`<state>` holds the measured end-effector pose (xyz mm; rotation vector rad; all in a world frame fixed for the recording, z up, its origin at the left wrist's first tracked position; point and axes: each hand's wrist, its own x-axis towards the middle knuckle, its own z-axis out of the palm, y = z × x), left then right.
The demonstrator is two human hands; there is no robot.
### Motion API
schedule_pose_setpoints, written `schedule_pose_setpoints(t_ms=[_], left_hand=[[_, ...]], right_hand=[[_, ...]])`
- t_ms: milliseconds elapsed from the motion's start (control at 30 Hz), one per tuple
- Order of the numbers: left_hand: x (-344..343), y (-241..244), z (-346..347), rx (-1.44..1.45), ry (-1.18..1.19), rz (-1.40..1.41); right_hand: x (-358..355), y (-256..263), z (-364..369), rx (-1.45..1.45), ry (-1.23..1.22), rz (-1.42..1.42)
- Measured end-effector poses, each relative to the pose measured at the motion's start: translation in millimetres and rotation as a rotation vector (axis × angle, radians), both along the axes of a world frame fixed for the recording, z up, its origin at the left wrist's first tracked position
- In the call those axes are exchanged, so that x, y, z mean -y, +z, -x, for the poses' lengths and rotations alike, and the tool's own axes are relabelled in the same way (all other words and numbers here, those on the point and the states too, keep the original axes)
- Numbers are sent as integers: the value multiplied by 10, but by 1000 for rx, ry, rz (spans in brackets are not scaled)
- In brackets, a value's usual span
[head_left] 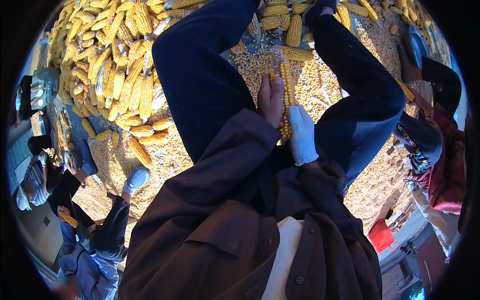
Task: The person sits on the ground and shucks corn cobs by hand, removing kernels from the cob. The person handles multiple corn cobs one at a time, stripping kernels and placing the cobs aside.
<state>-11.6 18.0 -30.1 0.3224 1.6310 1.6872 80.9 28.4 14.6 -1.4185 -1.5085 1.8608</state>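
Note:
Between my legs, both hands are on an ear of yellow corn [288, 88] that points away from me, with gaps between some kernel rows. My left hand [270, 99], bare, grips its left side, thumb uppermost. My right hand [302, 131] wears a white knit glove and wraps the ear's near end from the right. A pale, stripped cob surface [278, 57] shows just beyond my left fingers; whether it belongs to the same ear I cannot tell. Loose kernels [251, 69] cover the ground beneath. Another whole ear [298, 53] lies just past the cob.
A large heap of corn ears [112, 56] rises at the left. Co-workers sit on both sides; a hand on the left holds an ear [68, 219], another on the right holds an ear [405, 90]. A blue basin [417, 43] and a red bag [381, 235] are at the right.

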Motion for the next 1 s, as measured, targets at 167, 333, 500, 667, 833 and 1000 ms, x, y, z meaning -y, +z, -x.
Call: schedule_pose_setpoints(t_ms=[167, 333, 500, 667, 833, 1000], left_hand=[[19, 32, 27, -71, -49, 44], [13, -124, -8, 174, -17, -76], [95, 65, -58, -8, -123, -8], [97, 158, -51, -123, -98, 122], [112, -20, -22, 123, -142, -59], [195, 80, -108, -57, -196, -61]], right_hand=[[-5, 24, 10, 21, -24, -5], [9, 11, 20, -3, -57, 36], [-26, -52, -21, 60, -14, -86], [-9, -5, 13, 118, -5, -88], [2, 26, 10, 79, -36, -58], [13, -89, -13, -18, -149, -22]])
